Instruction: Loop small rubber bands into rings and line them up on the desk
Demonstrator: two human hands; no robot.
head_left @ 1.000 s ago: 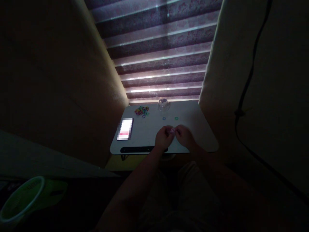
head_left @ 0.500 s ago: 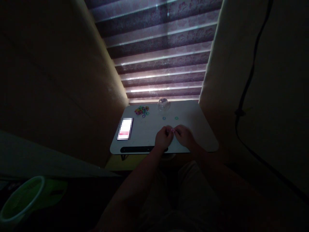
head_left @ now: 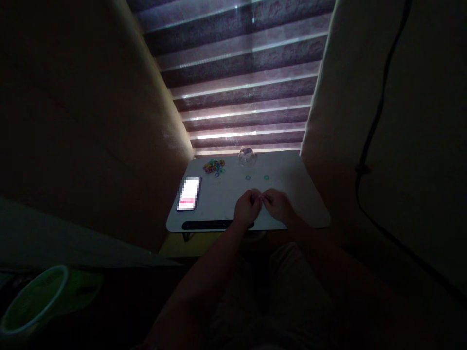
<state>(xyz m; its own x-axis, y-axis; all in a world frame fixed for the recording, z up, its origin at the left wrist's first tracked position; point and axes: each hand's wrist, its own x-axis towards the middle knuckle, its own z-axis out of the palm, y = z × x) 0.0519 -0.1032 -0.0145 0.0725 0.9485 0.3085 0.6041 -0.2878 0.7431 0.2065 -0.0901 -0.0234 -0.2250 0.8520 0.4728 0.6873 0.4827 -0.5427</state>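
Both hands meet over the front middle of the white table. My left hand is closed, its thumb and fingers pinching a small pink elastic band. From the other side my right hand pinches the same band, which is mostly hidden by the fingertips. Beyond the hands lie a bluish elastic band and a green elastic band, apart from each other. A pile of colourful elastic bands lies at the back left. Near the back edge stands a clear container.
A phone with a lit screen lies on the table's left side. Along the front edge runs a black strip, partly under my left forearm. A green basket is at the lower left. A pleated curtain hangs behind the table.
Almost nothing differs. Both hands stay together at the same spot, with only a slight shift of the fingers around the pink band.
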